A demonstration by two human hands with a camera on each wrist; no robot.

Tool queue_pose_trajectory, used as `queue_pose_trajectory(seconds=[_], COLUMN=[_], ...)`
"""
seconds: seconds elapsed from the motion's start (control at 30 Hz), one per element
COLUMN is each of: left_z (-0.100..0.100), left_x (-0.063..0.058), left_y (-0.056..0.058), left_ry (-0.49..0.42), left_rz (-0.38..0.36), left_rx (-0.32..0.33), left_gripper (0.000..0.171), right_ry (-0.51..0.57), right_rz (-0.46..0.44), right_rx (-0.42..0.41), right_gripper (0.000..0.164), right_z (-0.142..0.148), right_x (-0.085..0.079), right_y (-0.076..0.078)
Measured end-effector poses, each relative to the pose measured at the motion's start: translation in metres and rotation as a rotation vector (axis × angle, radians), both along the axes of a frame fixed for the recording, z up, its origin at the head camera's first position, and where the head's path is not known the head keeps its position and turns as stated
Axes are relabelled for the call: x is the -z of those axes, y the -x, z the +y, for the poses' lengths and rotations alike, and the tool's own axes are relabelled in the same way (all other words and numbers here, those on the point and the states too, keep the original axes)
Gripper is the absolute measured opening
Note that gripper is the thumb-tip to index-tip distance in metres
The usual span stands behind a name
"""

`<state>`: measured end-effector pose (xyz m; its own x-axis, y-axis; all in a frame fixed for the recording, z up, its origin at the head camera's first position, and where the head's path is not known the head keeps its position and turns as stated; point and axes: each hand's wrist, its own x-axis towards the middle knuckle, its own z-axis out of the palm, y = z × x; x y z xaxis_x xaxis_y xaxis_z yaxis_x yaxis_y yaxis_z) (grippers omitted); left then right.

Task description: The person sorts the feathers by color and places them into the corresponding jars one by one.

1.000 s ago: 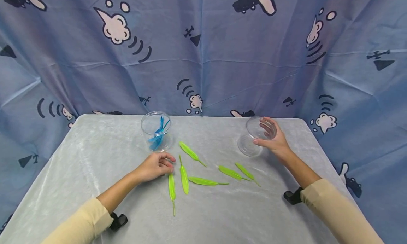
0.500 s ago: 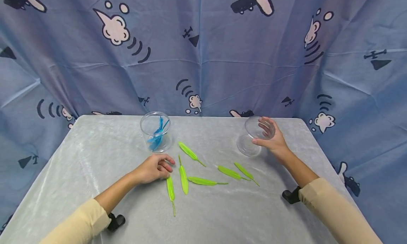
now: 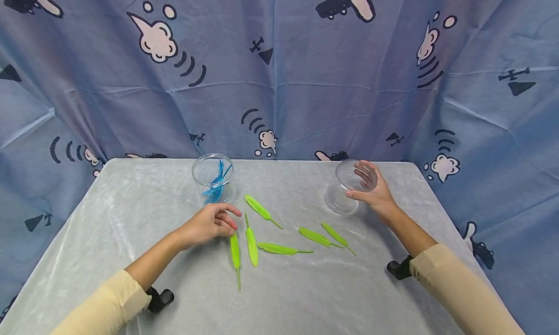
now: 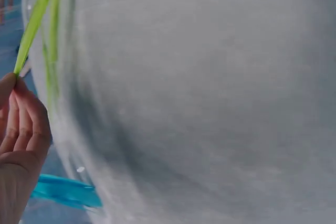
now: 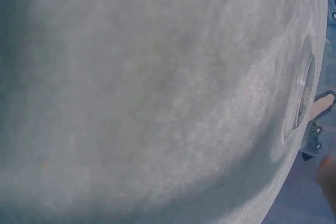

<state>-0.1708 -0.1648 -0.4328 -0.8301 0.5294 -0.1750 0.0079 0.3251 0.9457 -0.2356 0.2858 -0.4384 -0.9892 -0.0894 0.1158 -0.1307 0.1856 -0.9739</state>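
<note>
My left hand (image 3: 209,224) pinches the tip of a bright green feather (image 3: 236,255) between thumb and forefinger. In the left wrist view that feather (image 4: 34,24) extends from the fingertips, its quill end away from the hand. Just beyond the left hand stands a clear plastic cup (image 3: 195,179) with blue feathers (image 3: 215,189) inside. My right hand (image 3: 379,193) grips a second clear cup (image 3: 339,199), thumb on the near side and fingers behind. The right wrist view catches this cup (image 5: 302,93) at its edge, with only a sliver of the right hand (image 5: 328,177).
Several more green feathers lie between the hands, among them one beside the held feather (image 3: 252,245), one farther back (image 3: 264,211) and one in the middle (image 3: 279,248). The grey cloth-covered table (image 3: 288,296) ends at a blue patterned curtain (image 3: 297,102).
My left hand has taken hold of the green feather's tip and raised it slightly, shifting toward the cup with blue feathers. The right hand and its cup have stayed put.
</note>
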Motion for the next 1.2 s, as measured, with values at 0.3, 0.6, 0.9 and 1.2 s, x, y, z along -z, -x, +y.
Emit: queue_pose_trajectory(seconds=[0.3, 0.6, 0.9, 1.2], left_z=[0.016, 0.046, 0.083, 0.115], left_x=[-0.028, -0.053, -0.068, -0.082], left_y=[0.010, 0.020, 0.032, 0.042], left_ry=[-0.088, -0.160, -0.255, -0.373], left_rz=[0.062, 0.104, 0.164, 0.237], left_rx=[-0.083, -0.164, -0.221, -0.282], left_gripper=[0.035, 0.030, 0.027, 0.023], right_ry=[0.000, 0.004, -0.013, 0.028], right_rz=[0.000, -0.001, -0.005, 0.008], right_rx=[0.010, 0.011, 0.027, -0.003], right_gripper=[0.094, 0.095, 0.096, 0.094], right_z=[-0.001, -0.001, -0.001, 0.000], right_x=[0.001, 0.001, 0.003, 0.003], right_y=[0.000, 0.000, -0.001, -0.001])
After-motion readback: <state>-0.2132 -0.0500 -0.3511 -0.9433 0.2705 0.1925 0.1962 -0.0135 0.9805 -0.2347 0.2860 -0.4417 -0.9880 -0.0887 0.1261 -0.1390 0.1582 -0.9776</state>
